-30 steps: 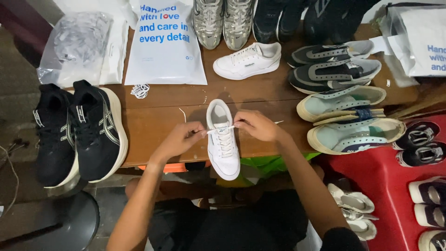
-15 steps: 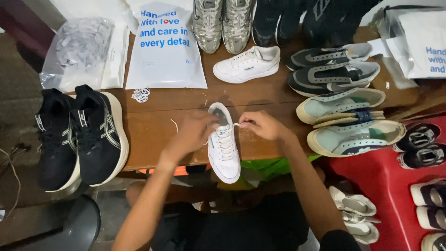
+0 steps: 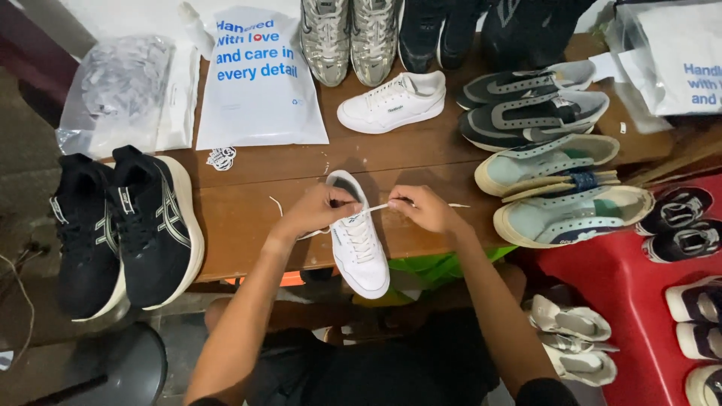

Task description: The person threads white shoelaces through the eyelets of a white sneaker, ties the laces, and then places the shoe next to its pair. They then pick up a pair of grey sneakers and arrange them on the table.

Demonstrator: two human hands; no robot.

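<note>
At the front edge of the brown wooden table [image 3: 248, 218], your left hand [image 3: 316, 210] and right hand [image 3: 421, 209] each pinch the white lace [image 3: 380, 206] of the white leather sneaker [image 3: 359, 248], so keep both ends evenly taut.

Wooden table [image 3: 248, 218] w/ white shoe [image 3: 359, 244] at front edge, another white shoe [image 3: 392, 101], black pair [image 3: 124, 225] left, grey & pale shoes [image 3: 545, 150] right, plastic bags [image 3: 259, 79] at back.
</note>
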